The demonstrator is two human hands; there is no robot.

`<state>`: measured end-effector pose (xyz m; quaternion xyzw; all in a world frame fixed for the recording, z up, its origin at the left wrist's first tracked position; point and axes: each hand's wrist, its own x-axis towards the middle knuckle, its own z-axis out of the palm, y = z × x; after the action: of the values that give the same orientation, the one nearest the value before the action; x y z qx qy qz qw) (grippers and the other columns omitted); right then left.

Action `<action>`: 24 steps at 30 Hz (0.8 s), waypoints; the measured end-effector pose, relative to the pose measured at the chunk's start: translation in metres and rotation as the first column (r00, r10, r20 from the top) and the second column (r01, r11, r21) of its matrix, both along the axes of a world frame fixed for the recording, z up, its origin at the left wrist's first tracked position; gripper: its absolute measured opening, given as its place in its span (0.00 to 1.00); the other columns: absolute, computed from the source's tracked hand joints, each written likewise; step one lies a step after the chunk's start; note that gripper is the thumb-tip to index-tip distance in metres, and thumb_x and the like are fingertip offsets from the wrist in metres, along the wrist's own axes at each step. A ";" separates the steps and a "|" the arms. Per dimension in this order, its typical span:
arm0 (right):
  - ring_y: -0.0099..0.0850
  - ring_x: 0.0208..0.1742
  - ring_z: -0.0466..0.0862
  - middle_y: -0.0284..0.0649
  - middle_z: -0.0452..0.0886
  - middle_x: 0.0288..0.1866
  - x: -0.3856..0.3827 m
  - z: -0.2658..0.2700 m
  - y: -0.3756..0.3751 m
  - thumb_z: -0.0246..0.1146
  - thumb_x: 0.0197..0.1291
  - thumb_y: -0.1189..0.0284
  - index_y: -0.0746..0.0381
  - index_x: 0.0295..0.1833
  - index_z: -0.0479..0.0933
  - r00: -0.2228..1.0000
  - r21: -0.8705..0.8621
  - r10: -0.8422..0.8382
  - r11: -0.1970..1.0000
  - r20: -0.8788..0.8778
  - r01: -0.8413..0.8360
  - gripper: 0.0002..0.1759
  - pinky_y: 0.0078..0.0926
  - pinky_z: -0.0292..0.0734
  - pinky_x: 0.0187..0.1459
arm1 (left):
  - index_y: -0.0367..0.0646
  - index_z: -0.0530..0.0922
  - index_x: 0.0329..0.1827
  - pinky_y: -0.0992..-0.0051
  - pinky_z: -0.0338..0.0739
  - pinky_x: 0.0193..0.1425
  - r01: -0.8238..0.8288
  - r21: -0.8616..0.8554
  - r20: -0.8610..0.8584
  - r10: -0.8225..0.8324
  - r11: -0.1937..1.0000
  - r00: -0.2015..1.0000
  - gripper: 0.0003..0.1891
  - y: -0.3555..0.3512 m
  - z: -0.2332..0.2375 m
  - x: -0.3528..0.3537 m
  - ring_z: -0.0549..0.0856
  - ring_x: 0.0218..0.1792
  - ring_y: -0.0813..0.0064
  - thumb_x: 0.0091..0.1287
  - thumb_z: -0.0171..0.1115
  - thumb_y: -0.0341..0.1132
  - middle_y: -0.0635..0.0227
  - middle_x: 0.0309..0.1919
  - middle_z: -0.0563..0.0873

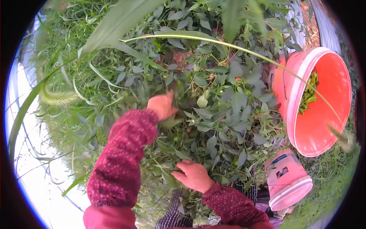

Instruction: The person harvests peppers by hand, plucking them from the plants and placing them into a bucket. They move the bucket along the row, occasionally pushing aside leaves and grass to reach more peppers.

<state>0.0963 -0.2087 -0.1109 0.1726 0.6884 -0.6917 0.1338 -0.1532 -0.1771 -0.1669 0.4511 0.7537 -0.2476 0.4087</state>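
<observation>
My left hand [162, 105] reaches in among the leaves of a pepper plant [207, 114]. Motion smears its fingers, and foliage hides part of what lies beyond them. Nearer my body, my right hand [193, 176] has its fingers curled at the leaves low on the plant; whatever they grip is hidden. Between the two hands a small round green pepper [176, 139] shows through the foliage. A large red bucket [324, 126] leans to the right, with several green peppers [309, 91] inside it.
A smaller pink bucket [286, 175] lies tilted beneath the large one. Tall grass [72, 126] crowds the left side, and a long grass stem [228, 45] arcs across the view close to the camera. Pale plastic sheeting [326, 24] edges the ground at the upper right.
</observation>
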 end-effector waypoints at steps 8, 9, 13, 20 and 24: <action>0.22 0.42 0.77 0.35 0.78 0.44 -0.010 -0.028 0.008 0.63 0.58 0.74 0.63 0.54 0.71 0.808 -0.225 -0.526 0.781 0.266 0.583 0.18 0.21 0.76 0.41 | 0.38 0.76 0.52 0.63 0.77 0.51 0.025 0.139 0.072 -0.035 0.990 0.997 0.22 -0.125 0.024 0.078 0.80 0.49 0.52 0.53 0.62 0.34 0.45 0.48 0.79; 0.29 0.47 0.78 0.38 0.77 0.49 -0.013 -0.030 0.010 0.62 0.58 0.73 0.61 0.56 0.71 0.806 -0.202 -0.514 0.790 0.295 0.578 0.19 0.25 0.75 0.46 | 0.38 0.75 0.53 0.63 0.75 0.56 -0.054 0.277 0.056 0.040 0.959 0.998 0.22 -0.136 0.023 0.089 0.78 0.54 0.49 0.54 0.62 0.33 0.42 0.52 0.76; 0.40 0.59 0.76 0.44 0.73 0.61 -0.019 -0.044 -0.002 0.61 0.59 0.71 0.58 0.62 0.69 0.805 -0.158 -0.471 0.820 0.359 0.550 0.24 0.31 0.73 0.55 | 0.33 0.76 0.52 0.58 0.56 0.74 -0.312 0.396 0.275 0.212 0.864 0.938 0.21 -0.165 0.008 0.123 0.61 0.66 0.41 0.54 0.59 0.31 0.50 0.52 0.76; 0.38 0.60 0.74 0.46 0.73 0.61 -0.025 -0.064 -0.040 0.55 0.66 0.64 0.51 0.62 0.72 0.888 -0.178 -0.253 0.923 0.383 0.340 0.19 0.33 0.68 0.61 | 0.40 0.73 0.59 0.59 0.63 0.69 -0.548 0.234 0.501 0.383 0.803 0.776 0.26 -0.161 0.043 0.159 0.70 0.59 0.43 0.53 0.64 0.31 0.40 0.58 0.70; 0.40 0.57 0.76 0.44 0.75 0.52 -0.032 -0.062 -0.040 0.50 0.69 0.65 0.52 0.60 0.74 0.903 -0.238 -0.064 0.955 0.424 0.179 0.17 0.33 0.71 0.58 | 0.36 0.79 0.47 0.56 0.72 0.60 -0.427 0.368 0.484 0.222 0.826 0.847 0.16 -0.159 0.078 0.124 0.76 0.54 0.48 0.54 0.63 0.30 0.43 0.47 0.77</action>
<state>0.0644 -0.2491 -0.1728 0.3374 0.5312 -0.7343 0.2545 -0.0292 -0.3365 -0.0887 0.4393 0.7512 0.1171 0.4785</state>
